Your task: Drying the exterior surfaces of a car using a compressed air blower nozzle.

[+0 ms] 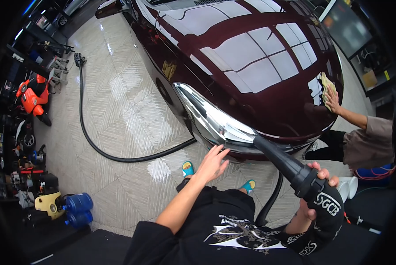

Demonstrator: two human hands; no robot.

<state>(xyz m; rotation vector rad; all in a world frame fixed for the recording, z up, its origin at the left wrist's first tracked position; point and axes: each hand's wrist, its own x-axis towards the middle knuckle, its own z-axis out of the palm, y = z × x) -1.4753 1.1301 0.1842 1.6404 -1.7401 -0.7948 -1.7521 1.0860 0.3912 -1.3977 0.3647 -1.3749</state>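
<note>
My right hand (317, 188) grips the collar of a black hose nozzle (277, 155), marked SGCB, whose narrow tip is at the inner end of the car's headlight (214, 116). A black fabric sleeve covers the hose (330, 215) behind the grip. My left hand (214, 164), fingers spread and holding nothing, is at the lower edge of the headlight; whether it touches the bumper I cannot tell. The glossy dark red hood (217, 73) shows window-like reflections. On its far right side a co-worker's hand (332, 99) presses a yellow cloth (327, 87).
A corrugated black hose (118, 159) curves over the tiled floor to my left. Blue water bottles (79, 202), a red toy scooter (33, 97) and assorted gear line the left side. A co-worker (367, 142) stands at right, near white buckets (348, 187).
</note>
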